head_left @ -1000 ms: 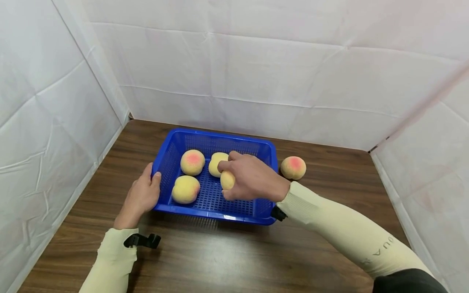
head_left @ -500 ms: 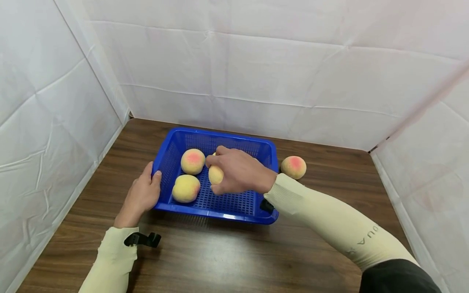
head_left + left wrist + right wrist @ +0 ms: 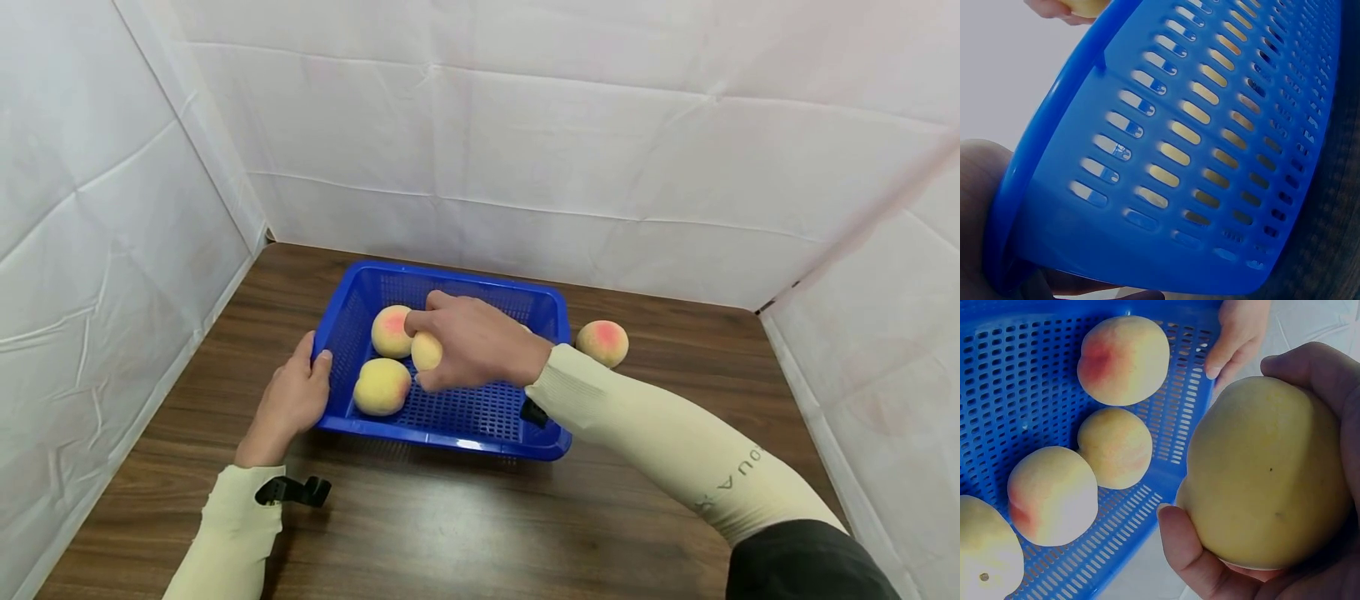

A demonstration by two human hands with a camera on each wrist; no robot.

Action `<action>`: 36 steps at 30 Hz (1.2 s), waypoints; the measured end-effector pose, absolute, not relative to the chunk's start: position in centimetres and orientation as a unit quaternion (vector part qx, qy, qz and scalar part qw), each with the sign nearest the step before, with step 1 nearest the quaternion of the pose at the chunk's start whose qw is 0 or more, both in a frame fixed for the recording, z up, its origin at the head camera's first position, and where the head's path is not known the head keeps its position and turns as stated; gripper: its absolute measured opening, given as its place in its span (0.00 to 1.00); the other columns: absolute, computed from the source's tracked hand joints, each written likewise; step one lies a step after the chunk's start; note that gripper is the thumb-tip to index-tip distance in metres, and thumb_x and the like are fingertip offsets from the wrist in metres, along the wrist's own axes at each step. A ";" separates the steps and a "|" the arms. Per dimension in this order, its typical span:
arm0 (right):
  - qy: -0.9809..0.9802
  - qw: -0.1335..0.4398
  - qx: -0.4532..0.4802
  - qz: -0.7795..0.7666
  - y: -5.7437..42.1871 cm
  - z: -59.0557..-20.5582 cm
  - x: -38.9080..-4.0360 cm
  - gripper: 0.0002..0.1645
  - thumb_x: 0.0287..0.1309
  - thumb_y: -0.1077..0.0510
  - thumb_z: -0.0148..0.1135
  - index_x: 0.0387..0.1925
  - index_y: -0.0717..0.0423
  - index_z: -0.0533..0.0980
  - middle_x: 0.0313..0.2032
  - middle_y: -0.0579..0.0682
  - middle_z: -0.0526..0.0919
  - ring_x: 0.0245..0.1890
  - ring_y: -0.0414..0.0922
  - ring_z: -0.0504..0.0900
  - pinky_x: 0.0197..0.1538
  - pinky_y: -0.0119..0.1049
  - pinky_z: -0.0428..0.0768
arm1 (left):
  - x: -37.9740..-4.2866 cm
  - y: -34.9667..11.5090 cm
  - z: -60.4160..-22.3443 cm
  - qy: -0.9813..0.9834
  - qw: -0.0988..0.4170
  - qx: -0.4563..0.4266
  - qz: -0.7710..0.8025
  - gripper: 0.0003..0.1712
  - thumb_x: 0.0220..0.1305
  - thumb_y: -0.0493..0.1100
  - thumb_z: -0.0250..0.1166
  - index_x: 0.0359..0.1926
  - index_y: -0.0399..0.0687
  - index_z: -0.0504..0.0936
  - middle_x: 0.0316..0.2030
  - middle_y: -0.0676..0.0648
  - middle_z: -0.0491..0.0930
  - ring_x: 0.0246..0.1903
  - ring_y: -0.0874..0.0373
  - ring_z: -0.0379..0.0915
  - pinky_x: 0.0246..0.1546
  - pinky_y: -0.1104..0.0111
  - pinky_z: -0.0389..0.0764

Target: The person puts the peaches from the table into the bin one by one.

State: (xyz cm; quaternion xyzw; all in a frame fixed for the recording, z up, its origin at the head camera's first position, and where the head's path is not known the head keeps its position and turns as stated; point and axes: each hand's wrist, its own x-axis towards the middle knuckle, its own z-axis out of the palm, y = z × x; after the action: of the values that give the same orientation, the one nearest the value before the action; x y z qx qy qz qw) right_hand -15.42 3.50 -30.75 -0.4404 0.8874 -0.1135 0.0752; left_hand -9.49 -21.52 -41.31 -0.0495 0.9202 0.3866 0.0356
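Observation:
My right hand [image 3: 476,342] grips a yellow peach [image 3: 426,352] over the blue plastic basket [image 3: 442,438]. In the right wrist view, fingers and thumb curl round this held peach [image 3: 1266,472], which is apart from the peaches below. Several peaches lie on the basket floor, among them one with a red blush [image 3: 390,332] and a yellower one [image 3: 381,388]; my right hand hides others in the head view. My left hand [image 3: 291,398] holds the basket's left rim, with the slotted basket wall [image 3: 1116,231] filling the left wrist view.
One more peach [image 3: 602,342] sits on the brown wooden table [image 3: 450,525], just right of the basket. White sheeting [image 3: 525,142] rises behind the table and along both sides.
My right hand has moved left and slightly toward the back over the basket, with the peach in its grip. The left hand and the basket have stayed in place.

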 end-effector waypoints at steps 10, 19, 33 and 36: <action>0.894 0.088 -0.433 -0.081 3.2 -31.3 -16.2 0.28 0.47 0.40 0.68 0.51 0.40 0.74 0.36 0.42 0.69 0.26 0.38 0.71 0.25 0.29 0.71 | -9.5 -21.6 -41.5 0.922 0.023 -0.043 0.383 0.31 0.78 0.50 0.35 0.74 0.39 0.45 0.63 0.26 0.62 0.58 0.31 0.63 0.56 0.37 0.64; 0.889 0.103 -0.436 -0.098 3.1 -32.2 -16.5 0.29 0.47 0.42 0.69 0.52 0.43 0.75 0.39 0.43 0.70 0.28 0.39 0.72 0.28 0.29 0.73 | -9.5 -21.6 -41.4 0.922 0.023 -0.045 0.384 0.31 0.78 0.50 0.35 0.74 0.41 0.46 0.62 0.27 0.63 0.57 0.32 0.64 0.55 0.36 0.65; 0.889 0.124 -0.434 -0.082 3.1 -34.3 -17.2 0.30 0.47 0.41 0.71 0.52 0.43 0.74 0.39 0.43 0.71 0.30 0.40 0.73 0.30 0.29 0.74 | -9.4 -21.6 -41.3 0.922 0.032 -0.053 0.382 0.32 0.78 0.51 0.34 0.75 0.41 0.43 0.64 0.27 0.61 0.58 0.31 0.62 0.56 0.36 0.63; 0.889 0.125 -0.435 -0.074 3.1 -34.6 -17.1 0.30 0.47 0.41 0.71 0.52 0.43 0.74 0.39 0.43 0.71 0.31 0.39 0.72 0.31 0.29 0.74 | -9.4 -21.5 -41.3 0.922 0.034 -0.053 0.382 0.32 0.78 0.52 0.34 0.75 0.41 0.42 0.64 0.26 0.61 0.58 0.31 0.62 0.56 0.36 0.63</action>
State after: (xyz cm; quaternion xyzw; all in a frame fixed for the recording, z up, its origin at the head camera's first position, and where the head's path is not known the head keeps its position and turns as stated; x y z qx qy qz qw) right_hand -17.12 3.08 -34.64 -0.4350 0.8887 -0.0739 0.1246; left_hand -9.40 -21.51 -41.26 -0.0530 0.9221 0.3818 0.0340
